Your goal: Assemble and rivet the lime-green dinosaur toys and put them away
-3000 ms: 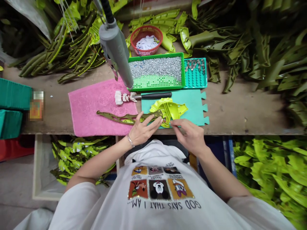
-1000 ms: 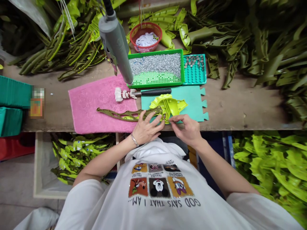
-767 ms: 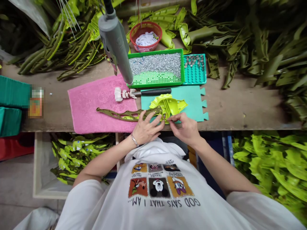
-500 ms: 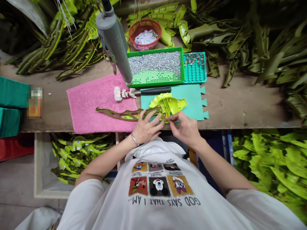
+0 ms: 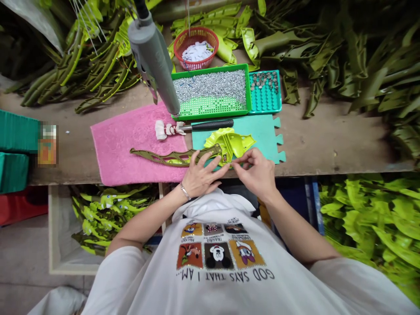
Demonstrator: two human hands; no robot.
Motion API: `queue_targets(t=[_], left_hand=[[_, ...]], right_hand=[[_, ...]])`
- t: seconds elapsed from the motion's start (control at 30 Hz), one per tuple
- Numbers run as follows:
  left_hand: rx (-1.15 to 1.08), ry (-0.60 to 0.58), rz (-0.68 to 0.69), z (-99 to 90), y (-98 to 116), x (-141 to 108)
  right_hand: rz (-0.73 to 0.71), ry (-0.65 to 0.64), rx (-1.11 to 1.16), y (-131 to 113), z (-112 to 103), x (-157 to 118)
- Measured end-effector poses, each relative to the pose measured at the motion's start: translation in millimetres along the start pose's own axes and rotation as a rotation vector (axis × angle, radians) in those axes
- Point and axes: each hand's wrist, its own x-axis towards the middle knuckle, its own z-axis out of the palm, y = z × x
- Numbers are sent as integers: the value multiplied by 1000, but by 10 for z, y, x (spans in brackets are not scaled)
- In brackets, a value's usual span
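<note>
My left hand point(image 5: 204, 176) lies with its fingers spread over the inner end of a long olive plastic piece point(image 5: 157, 156), shaped like a curved blade. That piece meets a lime-green plastic shell point(image 5: 229, 142), which rests hollow side up on the foam mat. My right hand point(image 5: 257, 174) is closed in a pinch just to the right of my left fingertips, at the near edge of the shell. Whatever sits between its thumb and finger is too small to make out. Behind the shell lies a hammer-like tool point(image 5: 213, 125) with a black handle and a cloth-wrapped head.
A grey power screwdriver point(image 5: 157, 65) hangs left of a green tray point(image 5: 210, 112) of screws. Beside it stands a teal tray point(image 5: 265, 105) with small metal discs. A red basket point(image 5: 195, 65), pink towel point(image 5: 121, 144) and turquoise mat point(image 5: 262, 131) share the bench; plastic parts are heaped around.
My right hand has drawn slightly away to the right, still pinched. The left hand and the plastic pieces stay nearly where they were.
</note>
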Motion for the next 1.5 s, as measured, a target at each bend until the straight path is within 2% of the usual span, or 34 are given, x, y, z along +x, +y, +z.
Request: queue_targets(t=[0.2, 0.5, 0.73, 1.03, 1.17, 1.27, 1.37, 1.5], left_hand=[[12, 41, -22, 61, 13, 11], [-1, 100, 1, -10, -33, 26], [-24, 52, -46, 5, -28, 41], [-32, 124, -38, -7, -36, 51], [-59, 62, -37, -2, -53, 23], [-44, 71, -40, -7, -21, 3], [30, 139, -43, 10, 61, -8], [128, 247, -68, 133, 143, 7]], right_hand=[[95, -6, 141, -21, 35, -28], [130, 10, 215, 22, 96, -40], [121, 0, 214, 41, 96, -32], [170, -24, 272, 75, 122, -31], [174, -17, 261, 71, 112, -11], [145, -12, 233, 63, 109, -3], [88, 7, 199, 54, 112, -28], [-65, -6, 199, 98, 96, -7]])
